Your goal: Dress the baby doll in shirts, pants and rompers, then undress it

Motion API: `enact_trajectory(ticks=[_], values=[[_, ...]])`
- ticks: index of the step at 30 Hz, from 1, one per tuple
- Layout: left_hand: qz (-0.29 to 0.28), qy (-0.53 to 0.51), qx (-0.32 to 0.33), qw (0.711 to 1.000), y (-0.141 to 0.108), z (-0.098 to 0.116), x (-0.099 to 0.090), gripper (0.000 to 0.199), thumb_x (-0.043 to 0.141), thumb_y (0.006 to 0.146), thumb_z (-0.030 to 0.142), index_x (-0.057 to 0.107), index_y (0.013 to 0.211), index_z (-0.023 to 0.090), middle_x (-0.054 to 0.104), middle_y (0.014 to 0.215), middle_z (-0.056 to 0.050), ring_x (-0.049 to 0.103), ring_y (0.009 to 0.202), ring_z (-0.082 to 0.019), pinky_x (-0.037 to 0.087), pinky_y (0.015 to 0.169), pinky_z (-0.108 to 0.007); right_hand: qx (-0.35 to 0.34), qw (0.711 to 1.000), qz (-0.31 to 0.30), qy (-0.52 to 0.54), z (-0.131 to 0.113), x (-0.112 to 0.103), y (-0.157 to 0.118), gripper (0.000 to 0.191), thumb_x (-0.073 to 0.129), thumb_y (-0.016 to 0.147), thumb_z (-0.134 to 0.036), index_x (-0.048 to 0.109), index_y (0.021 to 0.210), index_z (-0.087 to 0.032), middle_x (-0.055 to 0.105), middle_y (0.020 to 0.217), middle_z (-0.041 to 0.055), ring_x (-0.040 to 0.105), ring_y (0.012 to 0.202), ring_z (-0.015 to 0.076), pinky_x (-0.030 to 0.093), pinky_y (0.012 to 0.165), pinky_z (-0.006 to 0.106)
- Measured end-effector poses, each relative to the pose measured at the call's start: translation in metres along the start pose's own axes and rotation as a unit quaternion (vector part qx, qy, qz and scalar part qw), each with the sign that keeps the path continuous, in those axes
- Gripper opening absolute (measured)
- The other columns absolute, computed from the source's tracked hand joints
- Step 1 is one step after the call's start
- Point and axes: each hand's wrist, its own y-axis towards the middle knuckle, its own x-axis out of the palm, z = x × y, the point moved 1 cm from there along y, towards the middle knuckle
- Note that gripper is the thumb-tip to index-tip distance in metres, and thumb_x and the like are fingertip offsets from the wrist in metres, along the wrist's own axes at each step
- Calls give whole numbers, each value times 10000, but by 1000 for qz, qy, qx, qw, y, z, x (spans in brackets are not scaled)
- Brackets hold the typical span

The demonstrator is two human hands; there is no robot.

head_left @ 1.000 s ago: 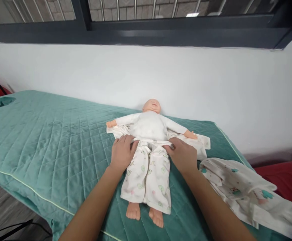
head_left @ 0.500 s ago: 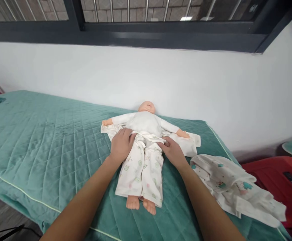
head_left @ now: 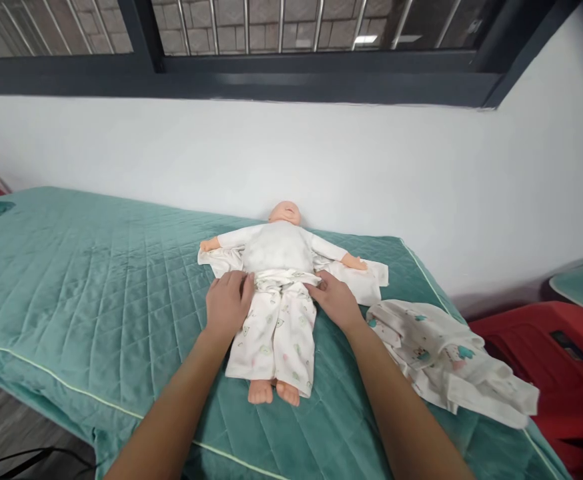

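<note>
A baby doll point(head_left: 277, 245) lies on its back on the green quilted cover, head toward the wall and bare feet toward me. It has a white body with arms stretched out, over a spread white garment point(head_left: 364, 283). Patterned white pants point(head_left: 274, 327) cover its legs up to the waist. At the waistband's left side, my left hand point(head_left: 229, 303) curls with its fingers at the cloth; the fingertips are partly hidden. My right hand point(head_left: 335, 299) pinches the waistband's right side between thumb and fingers.
A crumpled white patterned garment point(head_left: 441, 353) lies on the right of the bed point(head_left: 111, 287). Beyond the bed's right edge stands a red plastic object point(head_left: 546, 360). A white wall point(head_left: 221, 153) and a dark window frame point(head_left: 281, 83) rise behind. A black cable point(head_left: 46, 453) is at lower left.
My left hand has moved slightly down and outward along the doll's side. The waistband now lies flatter and more evenly across the waist. The camera view has shifted a little.
</note>
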Motion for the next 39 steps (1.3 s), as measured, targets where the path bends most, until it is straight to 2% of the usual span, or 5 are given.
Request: enact_trajectory(ticks=[5, 10, 19, 30, 39], values=[[-60, -82, -27, 995, -15, 0, -4, 349, 363, 985, 458, 597, 922, 206, 670, 887, -41, 612, 795, -186, 403, 691, -295, -15, 988, 2, 154, 1, 2, -5, 331, 651, 786, -523, 634, 968, -247, 542, 641, -58, 523, 635, 158, 362, 590, 266], [-72, -132, -30, 988, -10, -6, 5, 359, 357, 981, 483, 585, 964, 207, 654, 928, -47, 613, 837, -188, 427, 709, -295, 86, 892, 80, 437, 10, -3, 6, 281, 705, 719, -470, 621, 801, -215, 587, 644, -15, 567, 610, 160, 487, 561, 295], [-87, -171, -47, 980, -6, -9, 8, 337, 364, 974, 485, 566, 923, 220, 639, 903, -30, 596, 846, -187, 429, 726, -305, -11, 825, 91, 558, -25, -9, 54, 249, 748, 701, -273, 630, 912, -213, 722, 1056, 90, 665, 1120, 237, 472, 1099, 433], [-104, -208, -65, 970, -3, -8, 6, 312, 390, 970, 473, 556, 884, 222, 619, 855, -16, 590, 844, -190, 434, 743, -320, -130, 915, 69, 375, -13, 29, 92, 436, 477, 838, -180, 548, 1260, -265, 530, 1456, 41, 460, 1386, 172, 269, 1224, 433], [-114, -231, -80, 963, 0, -7, 6, 315, 396, 968, 475, 553, 856, 226, 617, 821, -10, 586, 795, -182, 428, 708, -312, -76, 928, 137, 338, -4, 29, 98, 144, 568, 827, -304, 593, 949, -233, 531, 1453, 78, 635, 1173, 205, 463, 1046, 406]])
